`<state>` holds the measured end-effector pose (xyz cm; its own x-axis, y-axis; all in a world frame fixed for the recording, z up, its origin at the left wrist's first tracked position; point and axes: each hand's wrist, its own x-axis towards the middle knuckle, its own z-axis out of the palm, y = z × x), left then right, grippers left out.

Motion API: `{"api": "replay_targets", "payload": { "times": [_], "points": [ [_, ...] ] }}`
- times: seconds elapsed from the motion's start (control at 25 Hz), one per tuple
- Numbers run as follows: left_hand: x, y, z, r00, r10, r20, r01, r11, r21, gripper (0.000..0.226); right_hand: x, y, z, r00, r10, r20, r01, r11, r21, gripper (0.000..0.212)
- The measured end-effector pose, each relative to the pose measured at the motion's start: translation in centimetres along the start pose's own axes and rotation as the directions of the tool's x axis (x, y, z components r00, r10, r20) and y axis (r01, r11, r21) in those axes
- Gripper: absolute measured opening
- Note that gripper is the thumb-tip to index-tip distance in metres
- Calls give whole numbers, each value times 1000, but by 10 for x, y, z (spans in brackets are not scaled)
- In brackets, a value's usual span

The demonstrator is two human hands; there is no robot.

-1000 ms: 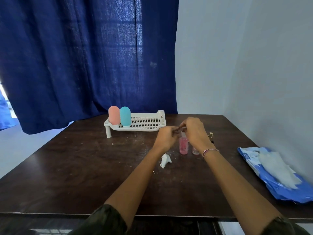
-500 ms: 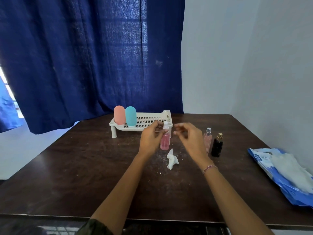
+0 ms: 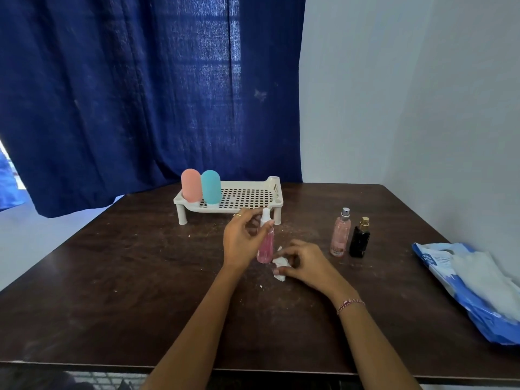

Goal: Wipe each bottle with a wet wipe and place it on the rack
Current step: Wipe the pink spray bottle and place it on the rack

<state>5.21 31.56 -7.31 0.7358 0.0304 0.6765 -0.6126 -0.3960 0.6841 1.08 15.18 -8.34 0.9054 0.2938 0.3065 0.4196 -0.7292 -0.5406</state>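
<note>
My left hand (image 3: 241, 240) grips a pink spray bottle (image 3: 266, 244) with a white cap, upright at the middle of the table. Just to its right, my right hand (image 3: 305, 263) is down on the table with its fingers curled round a crumpled white wet wipe (image 3: 280, 263). A white perforated rack (image 3: 242, 199) stands behind, holding a salmon-pink bottle (image 3: 191, 184) and a teal bottle (image 3: 211, 187) at its left end. To the right stand a pale pink spray bottle (image 3: 341, 234) and a black bottle (image 3: 360, 238) with a gold cap.
A blue pack of wet wipes (image 3: 475, 285) lies at the table's right edge, with a white wipe spread on top. A dark blue curtain (image 3: 140, 94) hangs behind the rack. A white wall runs close along the right side. The dark wooden table (image 3: 112, 291) has white specks.
My left hand carried the pink spray bottle left, away from the two other bottles. My right hand let go of its top, dropped to the table and took hold of the wipe.
</note>
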Motion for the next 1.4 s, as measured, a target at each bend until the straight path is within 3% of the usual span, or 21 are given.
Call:
{"api": "replay_targets", "payload": {
  "times": [0.12, 0.2, 0.32, 0.48, 0.92, 1.08, 1.28, 1.4],
  "points": [
    [1, -3, -1, 1000, 18, 18, -17, 999, -40, 21, 2, 1, -4, 998, 19, -52, -20, 999, -29, 39],
    [4, -3, -3, 1000, 12, 21, -11, 998, -58, 18, 5, -1, -10, 978, 31, -204, -37, 999, -26, 41],
    [5, -4, -4, 999, -27, 33, 30, 995, -99, 18, 3, -8, -10, 908, -21, -419, 64, 994, 89, 37],
    [5, -5, -4, 996, -70, 56, 80, 979, -186, 16, 0, -25, 1, 825, -182, -534, 192, 981, -37, 24],
    [8, -10, 1, 983, -160, 93, 176, 961, -211, 20, 17, -30, 6, 850, -394, -350, 287, 903, -321, 20],
    [7, -11, 1, 981, -178, 75, 190, 964, -187, 20, 3, -21, 22, 909, -405, -101, 330, 845, -420, 19],
    [8, -9, 1, 985, -163, 55, 170, 971, -170, 20, 18, -37, 4, 837, -421, -350, 274, 875, -400, 17],
    [8, -8, 1, 980, -187, 67, 196, 967, -164, 17, 18, -30, 11, 868, -411, -279, 271, 862, -429, 16]
  ]
}}
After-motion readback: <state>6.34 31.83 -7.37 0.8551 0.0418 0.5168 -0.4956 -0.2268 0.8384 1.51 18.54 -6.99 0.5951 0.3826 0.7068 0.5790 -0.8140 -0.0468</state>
